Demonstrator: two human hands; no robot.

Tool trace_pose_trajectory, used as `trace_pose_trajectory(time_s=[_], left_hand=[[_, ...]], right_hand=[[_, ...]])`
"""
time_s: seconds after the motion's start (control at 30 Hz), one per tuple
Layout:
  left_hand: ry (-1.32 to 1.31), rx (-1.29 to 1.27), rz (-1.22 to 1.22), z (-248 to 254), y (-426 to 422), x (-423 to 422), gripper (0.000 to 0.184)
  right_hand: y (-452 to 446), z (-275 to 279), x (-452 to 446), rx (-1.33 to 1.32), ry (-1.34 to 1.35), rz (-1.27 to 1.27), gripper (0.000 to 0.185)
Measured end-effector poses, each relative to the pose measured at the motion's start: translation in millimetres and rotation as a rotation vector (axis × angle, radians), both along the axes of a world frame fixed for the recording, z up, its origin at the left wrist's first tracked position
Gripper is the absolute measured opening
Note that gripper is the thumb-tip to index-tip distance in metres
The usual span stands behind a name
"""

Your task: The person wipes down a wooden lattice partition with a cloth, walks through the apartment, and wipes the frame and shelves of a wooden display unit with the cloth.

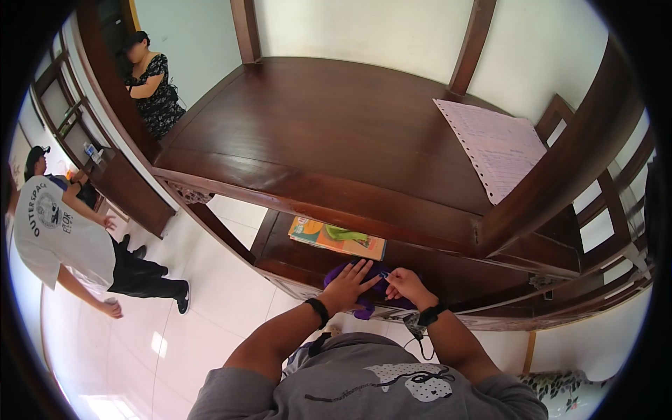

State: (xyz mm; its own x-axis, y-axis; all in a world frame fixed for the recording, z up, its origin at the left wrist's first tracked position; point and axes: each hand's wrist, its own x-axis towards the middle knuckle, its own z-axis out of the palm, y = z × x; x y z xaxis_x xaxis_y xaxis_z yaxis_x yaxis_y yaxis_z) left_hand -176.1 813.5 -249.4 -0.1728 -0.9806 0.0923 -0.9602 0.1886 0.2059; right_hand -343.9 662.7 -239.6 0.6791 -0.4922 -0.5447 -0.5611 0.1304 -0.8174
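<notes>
A purple item (364,311) lies on the lower wooden shelf (448,280) at its front edge, mostly covered by my hands. My left hand (348,284) rests on it with the fingers spread. Just to the right, my right hand (407,285) has its fingers bent and pinched together close to my left fingertips; what it grips is too small to make out. Behind my hands, a colourful booklet (337,238) with green and orange print lies flat on the same shelf.
Above the shelf is a dark wooden tabletop (322,133) with a punched paper sheet (497,147). A thick wooden post (560,168) rises at the right. People stand at the left (63,231) and far left back (154,91). A patterned pot (567,393) is at lower right.
</notes>
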Motion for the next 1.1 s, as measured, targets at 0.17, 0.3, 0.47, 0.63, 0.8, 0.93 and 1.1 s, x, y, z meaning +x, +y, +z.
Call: trace_pose_trajectory(time_s=[0.17,0.3,0.47,0.63,0.8,0.93,1.1], left_hand=[[0.065,-0.009,-0.021,4.2,-6.6,-12.9,0.092],[0.063,-0.011,-0.033,-0.2,-6.7,-12.3,0.086],[0.115,-0.006,-0.052,-9.4,0.9,1.0,0.079],[0.139,0.028,-0.023,-3.3,9.1,23.1,0.070],[0.196,-0.075,-0.011,-18.1,8.9,28.5,0.062],[0.115,-0.119,0.054,-11.2,13.2,22.3,0.048],[0.002,-0.150,0.090,-9.9,15.8,13.6,0.035]], right_hand=[[-3.9,3.4,-11.1,-0.005,0.033,-0.042,0.021],[-4.9,-5.9,-16.0,-0.029,0.011,-0.026,0.023],[6.1,-1.0,-6.0,-0.122,0.024,0.090,0.027],[29.3,9.3,7.1,-0.683,0.105,0.400,0.046],[55.5,12.9,10.8,-1.040,0.187,0.563,0.057],[61.2,14.0,16.8,-1.093,0.212,0.583,0.051],[51.7,-6.9,15.2,-1.050,0.110,0.670,0.041]])
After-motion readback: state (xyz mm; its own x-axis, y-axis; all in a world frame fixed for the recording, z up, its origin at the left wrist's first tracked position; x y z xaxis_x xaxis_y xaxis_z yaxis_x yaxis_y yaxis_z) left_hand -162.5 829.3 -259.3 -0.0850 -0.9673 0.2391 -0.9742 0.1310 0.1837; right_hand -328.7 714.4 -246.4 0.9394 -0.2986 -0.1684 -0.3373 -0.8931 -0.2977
